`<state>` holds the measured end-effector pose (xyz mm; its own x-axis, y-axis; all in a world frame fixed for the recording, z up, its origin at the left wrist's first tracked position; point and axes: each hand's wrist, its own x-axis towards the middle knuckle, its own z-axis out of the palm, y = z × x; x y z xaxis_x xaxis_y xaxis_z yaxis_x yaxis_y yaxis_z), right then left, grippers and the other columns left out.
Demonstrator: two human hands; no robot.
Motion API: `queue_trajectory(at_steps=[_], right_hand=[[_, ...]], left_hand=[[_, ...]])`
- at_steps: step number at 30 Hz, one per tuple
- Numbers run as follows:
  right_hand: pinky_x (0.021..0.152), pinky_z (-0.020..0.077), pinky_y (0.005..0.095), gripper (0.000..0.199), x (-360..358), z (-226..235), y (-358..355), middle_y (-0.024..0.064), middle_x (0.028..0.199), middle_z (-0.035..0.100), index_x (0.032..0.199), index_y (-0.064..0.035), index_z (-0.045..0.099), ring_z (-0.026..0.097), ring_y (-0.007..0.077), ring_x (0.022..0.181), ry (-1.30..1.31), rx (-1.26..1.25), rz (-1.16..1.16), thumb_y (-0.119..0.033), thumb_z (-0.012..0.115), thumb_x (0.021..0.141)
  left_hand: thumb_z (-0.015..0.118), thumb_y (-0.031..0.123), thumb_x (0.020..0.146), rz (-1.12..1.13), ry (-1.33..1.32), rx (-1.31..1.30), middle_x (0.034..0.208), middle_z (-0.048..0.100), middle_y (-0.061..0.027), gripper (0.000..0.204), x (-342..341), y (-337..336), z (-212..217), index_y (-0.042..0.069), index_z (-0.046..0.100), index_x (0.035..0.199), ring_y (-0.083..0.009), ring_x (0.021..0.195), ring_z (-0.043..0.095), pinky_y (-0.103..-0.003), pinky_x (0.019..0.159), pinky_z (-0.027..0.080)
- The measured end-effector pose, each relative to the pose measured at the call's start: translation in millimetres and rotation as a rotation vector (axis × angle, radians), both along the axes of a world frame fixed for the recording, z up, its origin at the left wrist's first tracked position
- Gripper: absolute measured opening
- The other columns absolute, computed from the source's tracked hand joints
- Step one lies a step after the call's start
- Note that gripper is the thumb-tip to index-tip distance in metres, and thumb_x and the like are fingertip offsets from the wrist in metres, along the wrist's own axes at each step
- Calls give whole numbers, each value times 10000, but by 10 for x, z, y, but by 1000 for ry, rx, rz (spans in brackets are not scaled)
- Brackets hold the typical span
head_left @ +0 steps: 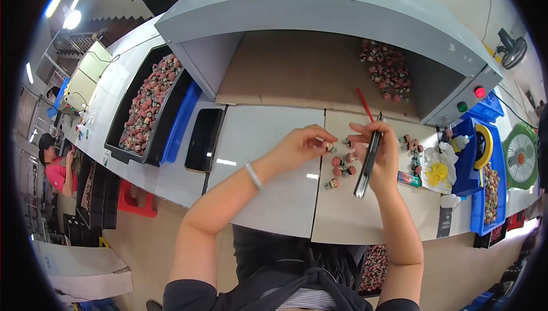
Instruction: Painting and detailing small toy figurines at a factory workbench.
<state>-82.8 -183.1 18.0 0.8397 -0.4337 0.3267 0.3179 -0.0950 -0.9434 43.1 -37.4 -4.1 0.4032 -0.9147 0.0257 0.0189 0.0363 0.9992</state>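
Small pink-headed figures [337,161] on bench [274,197]. Left hand [299,148] at their far-left edge, fingertips close together; can't tell if gripping. Right hand [385,154] just right of them, fingers clamped on slim dark tool [368,167], long axis near-to-far.

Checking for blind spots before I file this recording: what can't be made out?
All in the head view:
1) Red stick: lower end hidden by the right hand.
2) Small figure: partly covered by the left hand, so its grip is unclear.
3) Figures in the black tray: markings too small.
4) Pieces below the bench: partly hidden by the tabletop.
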Motion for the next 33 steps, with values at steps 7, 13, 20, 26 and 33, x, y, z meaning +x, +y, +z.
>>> queue_trajectory(at_steps=[7,13,20,26,33], right_hand=[[692,476,259,344,-100,-173,166,184,1110,524,1125,-13,359,562,211,918,90,-212,125,35,469,802],[717,483,288,478,-87,-198,172,204,1152,508,1212,16,347,558,233,932,130,29,198,-46,477,756],[687,476,290,499,-118,-145,124,218,1096,536,1192,50,375,574,218,874,183,95,222,-272,438,816],[656,471,278,368,-122,-141,148,219,1046,563,1156,33,395,595,210,816,229,30,185,-180,405,856],[584,460,252,424,-89,-243,239,216,982,580,1289,10,176,547,144,639,35,-116,63,-98,336,911]], left_hand=[[448,-62,833,-29,323,-153,1062,496,-111,266,-256,411,282,-9,465,1093,-179,954,543,-304,839,449],[351,-61,861,-50,392,-233,1114,478,-162,227,-321,484,280,-14,441,1064,-248,965,562,-340,845,452],[373,-84,824,-14,336,-212,1158,430,-155,277,-317,451,211,-8,440,1082,-233,983,544,-362,871,456],[543,-107,725,32,298,-185,1145,395,-125,373,-323,466,166,8,455,1068,-192,1009,510,-398,911,439],[599,-99,702,69,291,-185,1073,468,-116,384,-312,440,149,31,484,1044,-195,973,527,-366,880,447]])
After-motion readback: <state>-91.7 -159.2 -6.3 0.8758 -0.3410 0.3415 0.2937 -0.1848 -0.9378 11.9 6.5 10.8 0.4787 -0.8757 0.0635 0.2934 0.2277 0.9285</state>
